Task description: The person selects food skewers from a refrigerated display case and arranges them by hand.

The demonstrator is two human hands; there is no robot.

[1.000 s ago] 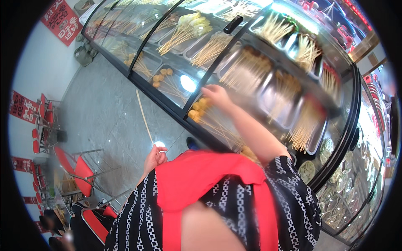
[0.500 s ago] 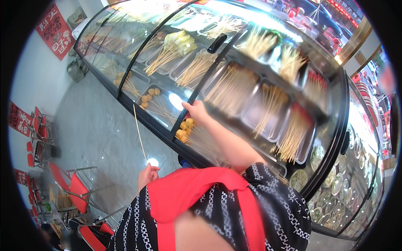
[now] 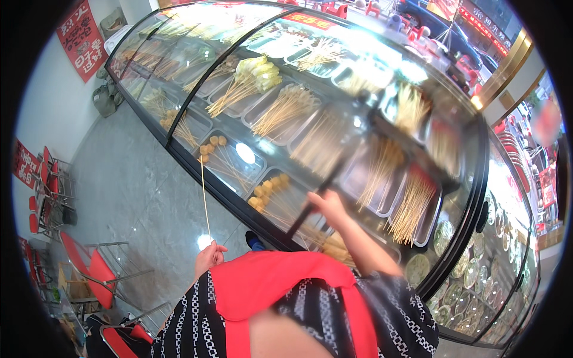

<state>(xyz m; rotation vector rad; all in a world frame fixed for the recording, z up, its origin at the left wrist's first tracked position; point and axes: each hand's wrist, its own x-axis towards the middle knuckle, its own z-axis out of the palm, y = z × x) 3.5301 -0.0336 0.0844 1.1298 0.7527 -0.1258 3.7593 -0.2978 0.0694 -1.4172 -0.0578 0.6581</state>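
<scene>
A thin stick [image 3: 206, 203] is held by the left hand [image 3: 209, 255], a dark frame [image 3: 298, 221] by the right hand [image 3: 328, 206].
Over the smooth grey floor [image 3: 137, 179], the straight, pale, wood-like stick is pinched at its lower end; its long axis is directed away from the body, slightly leftward, to the glass case [image 3: 228, 198]. The slanted, blurred frame is grasped near yellow, rounded pieces [image 3: 267, 189].

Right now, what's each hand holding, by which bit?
Left hand: thin pale wooden stick, by its near end. Right hand: black bar of glass display case, lower part.
</scene>
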